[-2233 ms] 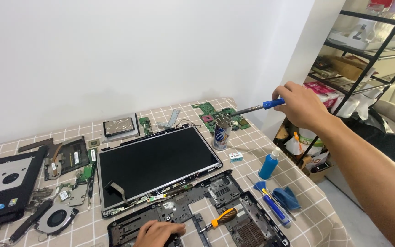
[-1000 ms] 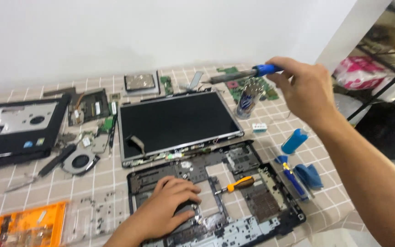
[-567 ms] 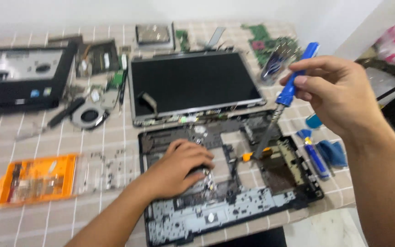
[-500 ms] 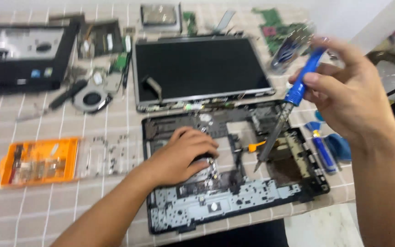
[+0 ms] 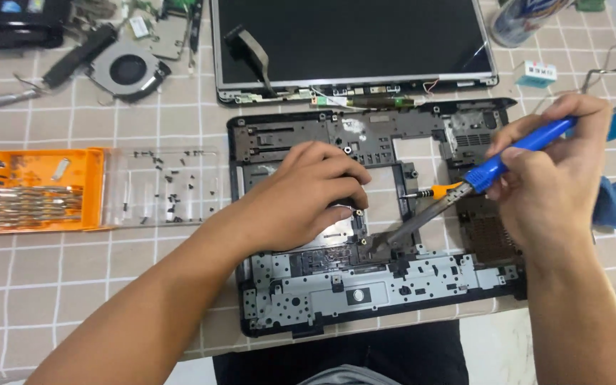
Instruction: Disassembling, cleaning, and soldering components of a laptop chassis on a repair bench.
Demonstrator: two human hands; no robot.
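A: Hands? Chassis position?
B: Left hand (image 5: 301,196) lies curled on the laptop base (image 5: 372,214), centre of the worktop (image 5: 73,278). Right hand (image 5: 557,185) pinches the blue screwdriver (image 5: 493,167), tip down on the base.
A: Surroundings?
B: Screen panel (image 5: 351,39) at 12 o'clock, orange bit case (image 5: 33,189) at 9, fan (image 5: 128,70) at 10; small orange screwdriver (image 5: 433,191) lies just under the shaft.

Head view, close, straight down.

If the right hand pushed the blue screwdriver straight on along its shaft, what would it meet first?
The right hand aims the blue screwdriver down-left; its tip looks already at the laptop base, just beyond the left hand, though depth is unclear.
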